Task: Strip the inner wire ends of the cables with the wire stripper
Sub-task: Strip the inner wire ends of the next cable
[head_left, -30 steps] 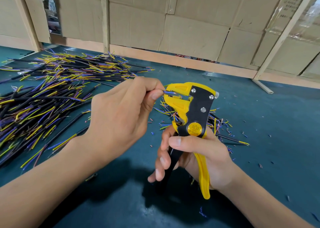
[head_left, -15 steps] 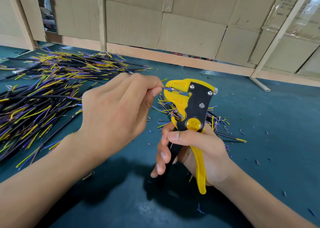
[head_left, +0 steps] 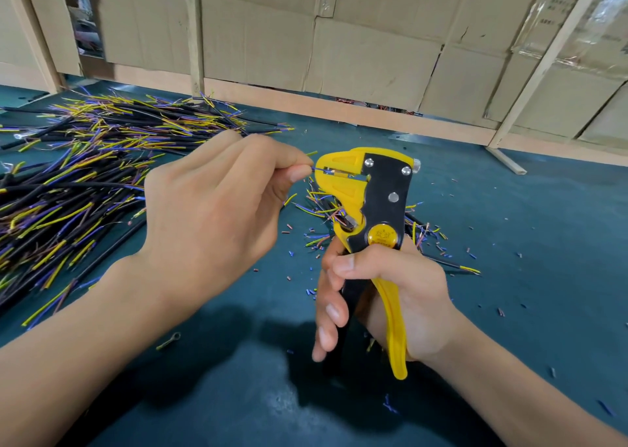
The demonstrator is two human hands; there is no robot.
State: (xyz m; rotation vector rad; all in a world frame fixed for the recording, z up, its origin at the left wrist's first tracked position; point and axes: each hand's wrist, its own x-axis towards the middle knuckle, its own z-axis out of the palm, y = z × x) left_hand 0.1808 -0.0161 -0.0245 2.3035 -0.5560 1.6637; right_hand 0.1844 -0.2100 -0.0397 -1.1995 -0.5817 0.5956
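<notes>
A yellow and black wire stripper (head_left: 372,205) stands upright in the middle of the view, its jaws pointing left. My right hand (head_left: 384,297) grips its two handles from below, thumb across the front. My left hand (head_left: 217,208) pinches a thin blue inner wire (head_left: 318,168) between thumb and forefinger, and the wire's end lies inside the stripper's jaws. A yellow-green wire tip (head_left: 311,154) pokes out above my left thumb. The rest of that cable is hidden by my left hand.
A big heap of black cables with yellow, blue and purple inner wires (head_left: 78,181) covers the left of the dark green table (head_left: 509,242). A smaller pile of cables (head_left: 421,232) lies behind the stripper. Cut insulation bits (head_left: 311,232) are scattered around. Cardboard sheets (head_left: 367,52) wall the far edge.
Both hands and the stripper kept their pose relative to each other; the blue wire stays in the jaws. The view has shifted slightly.
</notes>
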